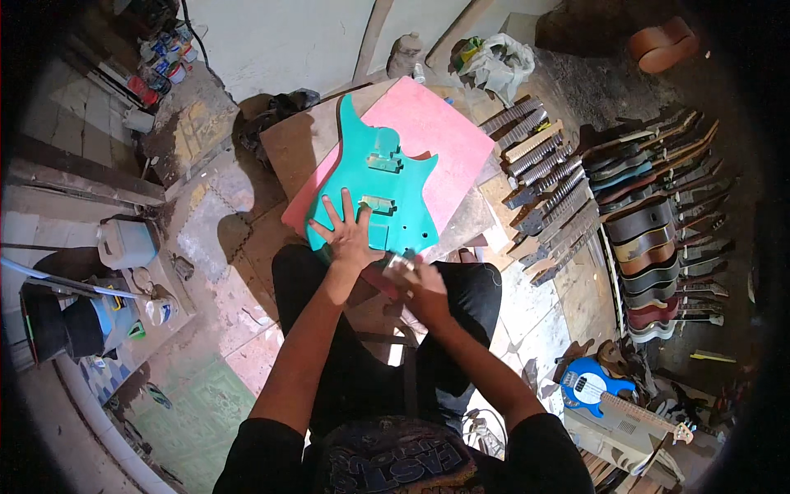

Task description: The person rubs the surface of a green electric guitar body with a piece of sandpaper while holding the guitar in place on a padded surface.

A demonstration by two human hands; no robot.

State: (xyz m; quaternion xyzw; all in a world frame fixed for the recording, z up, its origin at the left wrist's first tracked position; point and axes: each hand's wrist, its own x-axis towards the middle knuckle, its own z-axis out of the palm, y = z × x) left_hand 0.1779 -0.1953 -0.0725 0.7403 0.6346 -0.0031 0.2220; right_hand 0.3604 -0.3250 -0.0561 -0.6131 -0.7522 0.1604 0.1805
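A teal electric guitar body (352, 165) lies flat in front of me, its cutouts and small holes facing up. Under it is a pink sheet (453, 132) on a brown board (288, 148). My left hand (350, 239) presses on the near left part of the body with its fingers spread. At the body's near edge my right hand (425, 292) is closed around a small pale object (401, 267). Motion blurs that hand, and the object's kind cannot be made out.
Several guitar necks (547, 165) lie right of the board, beside a rack of guitars (650, 247). A blue bass (588, 385) lies at the lower right. A plastic bag (504, 70) sits beyond the board. Paint pots (169, 62) and a white jug (127, 243) stand to the left.
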